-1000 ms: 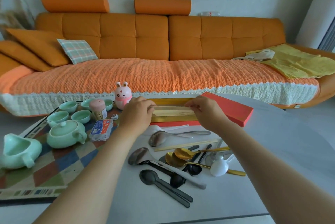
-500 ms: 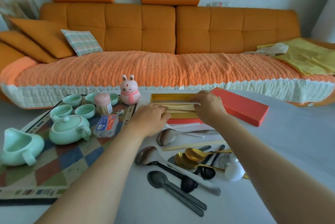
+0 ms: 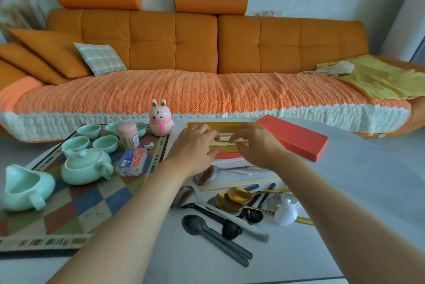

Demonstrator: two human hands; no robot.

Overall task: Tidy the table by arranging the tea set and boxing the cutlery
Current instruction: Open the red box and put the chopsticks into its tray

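Observation:
An open box with a gold lining lies at the table's far middle, and pale wooden chopsticks rest across it. My left hand curls on their left end. My right hand pinches them just right of centre. The red lid lies to the right of the box. Loose cutlery sits nearer me: black spoons, gold spoons, a white spoon and another chopstick pair. On the left stands the pale green tea set: a teapot, a pitcher and several cups.
The tea set stands on a checkered mat, together with a toothpick jar, a small plastic packet and a pink rabbit figure. An orange sofa runs behind the white table.
My left hand, which had drawn back toward me half a second ago, is on the chopsticks again. My two hands now sit closer together over the box.

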